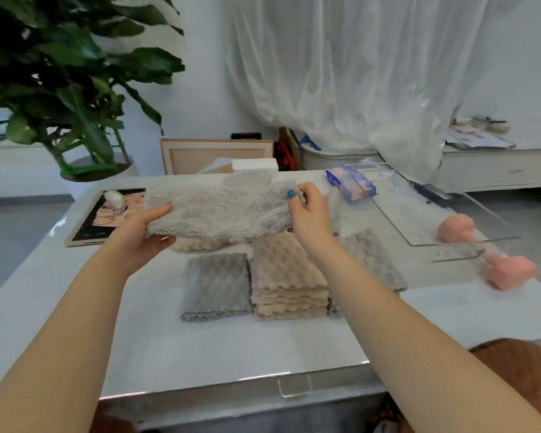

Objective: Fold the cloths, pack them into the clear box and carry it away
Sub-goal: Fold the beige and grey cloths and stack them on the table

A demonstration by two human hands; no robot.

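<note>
Head view: I see both bare arms reaching out over the white table (pixel 200 348). The left hand (pixel 144 232) is turned palm up under the left end of a fluffy cloth (pixel 222 210). The thumb lies on top and the fingers curl below, so this hand grips that end. The right hand (pixel 310 214) pinches the right end of the same cloth between the thumb and the fingers, and one nail with blue polish shows there. The cloth is pale grey-beige. It is stretched between the two hands and lifted above the middle of the table.

Folded cloths lie on the table on the near side of it. A grey folded cloth (pixel 216 285) is at the left. Just beside it at the right stands a beige stack (pixel 288 276) of several folded cloths, and the two touch along one side. Another grey cloth (pixel 372 260) lies right of the stack, partly hidden by the right forearm. One more beige cloth (pixel 194 244) shows from under the lifted cloth, near the left hand.

The clear box (pixel 434 207) stands on the far right part of the table. A blue packet (pixel 353 182) is at its far left corner; I cannot tell if it is inside or beside. A pink dumbbell (pixel 487 254) lies at the near right side of the box. A framed board (pixel 107 214) lies at the far left of the table, and behind it stands a green plant (pixel 60 73).
</note>
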